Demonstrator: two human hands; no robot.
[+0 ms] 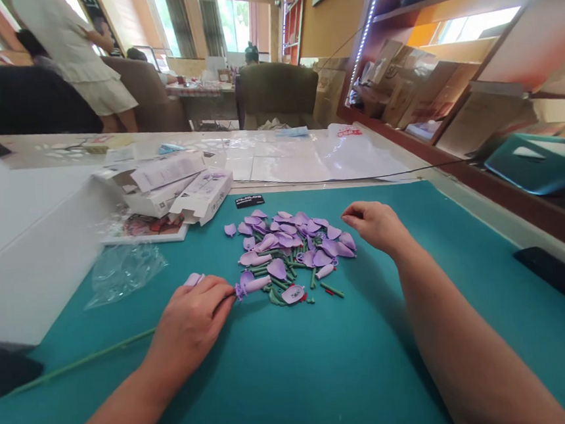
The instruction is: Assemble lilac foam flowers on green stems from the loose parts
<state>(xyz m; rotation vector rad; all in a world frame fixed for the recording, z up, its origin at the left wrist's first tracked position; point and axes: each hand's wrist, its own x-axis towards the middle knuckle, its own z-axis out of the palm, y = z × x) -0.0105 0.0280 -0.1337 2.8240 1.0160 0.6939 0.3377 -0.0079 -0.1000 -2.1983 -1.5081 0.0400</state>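
Note:
My left hand (190, 322) is closed in a pinch around a lilac toy flower piece (255, 285), whose tubular end points right over the mat. Behind the wrist a long thin green stem (92, 356) runs out to the left; the hand hides whether it joins the flower piece. A lilac petal (194, 280) shows just past the knuckles. To the right, my right hand (371, 225) hovers beside the pile with its fingertips pressed together; anything in them is too small to make out. Between the hands lies a heap of lilac petals (289, 232) mixed with short green stem pieces (331, 291).
A green mat (297, 382) covers the desk. White boxes (206, 193), a crumpled clear bag (128, 272) and a black card (249, 202) lie beyond the left hand. A dark object (560, 280) rests at right. Shelves with cardboard (415, 88) stand at right; a person in white (68, 52) stands behind.

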